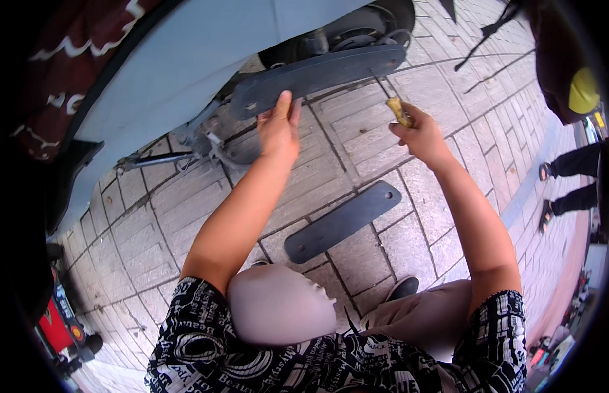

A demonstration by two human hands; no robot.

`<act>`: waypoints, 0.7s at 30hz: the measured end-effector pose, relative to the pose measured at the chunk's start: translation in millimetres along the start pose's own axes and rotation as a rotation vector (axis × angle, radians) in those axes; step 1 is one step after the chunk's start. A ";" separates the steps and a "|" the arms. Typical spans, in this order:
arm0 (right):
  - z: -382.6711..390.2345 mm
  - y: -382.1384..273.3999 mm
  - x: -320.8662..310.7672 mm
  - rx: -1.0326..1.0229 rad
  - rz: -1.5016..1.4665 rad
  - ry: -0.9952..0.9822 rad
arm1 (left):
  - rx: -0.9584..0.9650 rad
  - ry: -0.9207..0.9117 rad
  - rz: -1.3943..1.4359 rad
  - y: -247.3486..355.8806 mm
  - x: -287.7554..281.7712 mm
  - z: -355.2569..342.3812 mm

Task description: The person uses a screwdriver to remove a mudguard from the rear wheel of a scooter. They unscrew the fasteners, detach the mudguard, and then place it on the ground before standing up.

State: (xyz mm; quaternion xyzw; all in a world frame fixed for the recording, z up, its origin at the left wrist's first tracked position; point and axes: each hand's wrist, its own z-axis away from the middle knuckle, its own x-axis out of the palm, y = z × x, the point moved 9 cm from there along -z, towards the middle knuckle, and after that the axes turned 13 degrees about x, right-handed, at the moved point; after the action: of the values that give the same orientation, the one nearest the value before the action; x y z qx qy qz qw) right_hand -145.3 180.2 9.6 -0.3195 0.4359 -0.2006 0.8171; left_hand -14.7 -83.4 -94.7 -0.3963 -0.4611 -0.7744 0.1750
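Dark grey plastic, as it seems, is the long panel (317, 75), which is held up beside the light blue body (180, 59) of a vehicle, partly in front of a wheel (383, 23). Its lower edge is grasped near the left end by the left hand (279, 128), with the thumb laid on the outer face. By the right hand (422, 134) the yellow handle of a screwdriver (399, 112) is gripped; its shaft is pointed up toward the panel's right part, but whether contact is made cannot be told. Below, a second grey panel (344, 221), with a hole at its right end, is laid on the paving (186, 236), between the two forearms.
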 end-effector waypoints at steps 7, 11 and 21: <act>6.1 7.7 14.1 0.301 -0.655 -0.401 | 0.010 -0.020 -0.008 0.0 4.5 3.5; 10.9 4.6 16.8 0.306 -0.720 -0.439 | 0.038 -0.048 -0.031 8.4 15.8 14.2; 9.5 0.7 17.3 0.226 -0.571 -0.324 | 0.018 0.021 -0.060 11.4 6.9 13.4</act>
State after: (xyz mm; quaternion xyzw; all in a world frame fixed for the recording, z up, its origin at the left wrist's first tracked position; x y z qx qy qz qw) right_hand -128.0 173.4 3.0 -0.3639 0.1683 -0.4148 0.8168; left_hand -5.6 -77.2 -79.3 -0.3726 -0.4777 -0.7793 0.1600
